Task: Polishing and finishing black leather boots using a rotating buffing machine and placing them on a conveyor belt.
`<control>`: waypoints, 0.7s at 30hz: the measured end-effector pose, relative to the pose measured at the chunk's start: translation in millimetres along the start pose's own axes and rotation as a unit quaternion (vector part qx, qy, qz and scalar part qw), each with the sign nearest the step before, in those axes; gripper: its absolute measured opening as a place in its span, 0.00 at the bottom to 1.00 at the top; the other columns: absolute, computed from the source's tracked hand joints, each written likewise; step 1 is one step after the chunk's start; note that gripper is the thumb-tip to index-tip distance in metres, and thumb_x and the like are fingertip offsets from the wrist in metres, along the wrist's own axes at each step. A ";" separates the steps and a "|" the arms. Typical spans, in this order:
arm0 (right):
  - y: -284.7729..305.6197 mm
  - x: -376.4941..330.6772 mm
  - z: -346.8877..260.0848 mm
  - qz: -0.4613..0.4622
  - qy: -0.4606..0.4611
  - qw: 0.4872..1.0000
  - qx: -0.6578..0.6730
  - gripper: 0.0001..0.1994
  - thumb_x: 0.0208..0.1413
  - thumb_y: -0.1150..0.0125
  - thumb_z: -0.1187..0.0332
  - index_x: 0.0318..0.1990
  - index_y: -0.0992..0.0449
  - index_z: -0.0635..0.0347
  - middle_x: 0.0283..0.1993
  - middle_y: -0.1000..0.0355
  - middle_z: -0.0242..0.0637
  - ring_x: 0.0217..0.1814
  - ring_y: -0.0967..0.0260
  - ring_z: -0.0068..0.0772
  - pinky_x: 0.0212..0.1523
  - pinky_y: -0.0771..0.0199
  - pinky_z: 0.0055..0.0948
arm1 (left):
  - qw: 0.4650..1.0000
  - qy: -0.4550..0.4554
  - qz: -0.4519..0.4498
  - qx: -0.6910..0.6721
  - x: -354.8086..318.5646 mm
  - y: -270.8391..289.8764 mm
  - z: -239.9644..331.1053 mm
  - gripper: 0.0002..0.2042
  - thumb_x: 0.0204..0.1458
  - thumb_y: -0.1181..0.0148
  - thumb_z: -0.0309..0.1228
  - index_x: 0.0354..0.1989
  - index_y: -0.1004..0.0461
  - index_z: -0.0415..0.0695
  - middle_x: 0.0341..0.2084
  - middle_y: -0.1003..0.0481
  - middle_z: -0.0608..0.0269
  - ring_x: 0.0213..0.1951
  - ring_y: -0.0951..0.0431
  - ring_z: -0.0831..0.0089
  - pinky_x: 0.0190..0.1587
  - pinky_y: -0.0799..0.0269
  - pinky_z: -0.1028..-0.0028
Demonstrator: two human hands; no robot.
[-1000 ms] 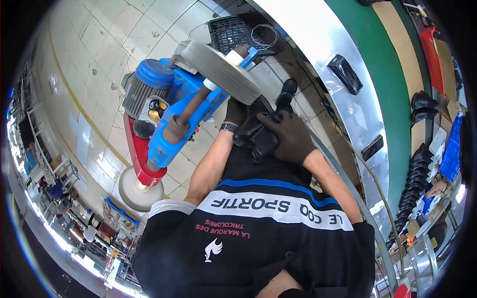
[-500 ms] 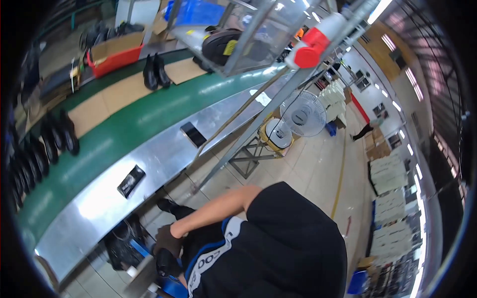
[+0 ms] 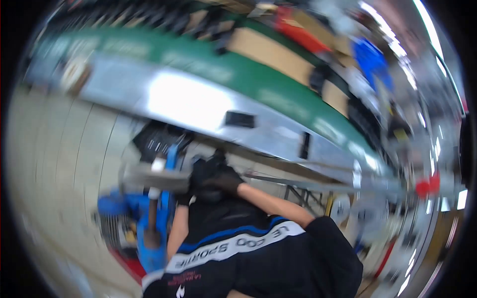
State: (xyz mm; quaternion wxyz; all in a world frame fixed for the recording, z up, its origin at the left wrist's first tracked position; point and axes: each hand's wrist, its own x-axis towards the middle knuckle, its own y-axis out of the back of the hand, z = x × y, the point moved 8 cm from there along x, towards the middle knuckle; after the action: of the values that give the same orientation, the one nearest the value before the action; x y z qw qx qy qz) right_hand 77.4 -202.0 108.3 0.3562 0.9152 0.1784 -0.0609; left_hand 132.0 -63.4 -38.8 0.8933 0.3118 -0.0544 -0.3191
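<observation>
Both gloved hands (image 3: pixel 213 181) meet on a black object (image 3: pixel 211 169).

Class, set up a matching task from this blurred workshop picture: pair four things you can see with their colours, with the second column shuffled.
Things:
1. machine body beside the gloved hands
2. long conveyor belt
3. gloves on the hands, left hand and right hand
4. small round part at the right end of the metal rail

Colours:
A. black
B. red
C. blue
D. green

Pairs: 1-C, 2-D, 3-A, 4-B
</observation>
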 end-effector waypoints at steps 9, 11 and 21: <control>-42.5 5.1 30.4 -0.042 -0.413 0.591 0.692 0.22 0.46 0.44 0.55 0.45 0.34 0.60 0.40 0.32 0.43 0.38 0.30 0.37 0.37 0.27 0.34 | 0.977 0.197 -0.086 -0.001 2.4 -15.4 -17.1 0.24 0.51 0.59 0.45 0.54 0.40 0.47 0.53 0.38 0.59 0.56 0.42 0.66 0.58 0.50 0.71; -47.9 6.8 45.7 -0.035 -0.417 0.598 0.684 0.19 0.47 0.45 0.54 0.40 0.33 0.58 0.37 0.31 0.40 0.33 0.30 0.35 0.30 0.27 0.33 | 0.970 0.196 -0.066 0.124 -5.8 -52.9 -58.8 0.25 0.48 0.59 0.46 0.54 0.40 0.49 0.55 0.40 0.60 0.58 0.44 0.66 0.58 0.50 0.71; -21.3 -6.1 16.4 0.113 -0.327 0.697 0.628 0.11 0.51 0.50 0.62 0.42 0.30 0.52 0.39 0.32 0.37 0.43 0.35 0.29 0.42 0.32 0.33 | 0.993 0.091 0.059 0.041 17.7 -14.4 -4.0 0.17 0.47 0.51 0.41 0.45 0.34 0.47 0.46 0.33 0.60 0.51 0.36 0.66 0.53 0.42 0.69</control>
State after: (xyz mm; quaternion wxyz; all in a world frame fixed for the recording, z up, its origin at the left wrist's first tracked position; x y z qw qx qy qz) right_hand 64.2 -200.3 84.3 -0.2608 0.8618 -0.1335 -0.4140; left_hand 139.4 -80.7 -52.3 0.8981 0.3725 -0.0041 -0.2339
